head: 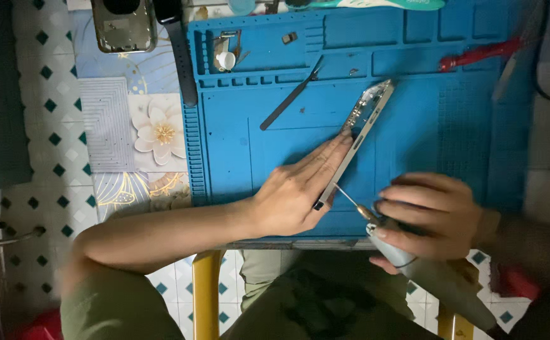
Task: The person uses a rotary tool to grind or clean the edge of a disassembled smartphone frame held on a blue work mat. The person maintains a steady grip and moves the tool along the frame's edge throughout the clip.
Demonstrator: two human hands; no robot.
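Observation:
My left hand (294, 189) holds a phone frame (366, 119) on its edge, tilted across the blue work mat (413, 132), with my fingers lying flat along its side. In my right hand (429, 214) is a grey rotary tool (435, 277), its thin metal bit (347, 198) touching the lower end of the frame next to my left thumb. Both hands are at the mat's near edge.
Black tweezers (291, 94) lie on the mat to the upper left. A red-handled tool (480, 55) rests at the back right. Small parts (226, 58) sit in a mat compartment. Another phone body (124, 25) and a black strap (183, 56) lie beyond the mat's left side.

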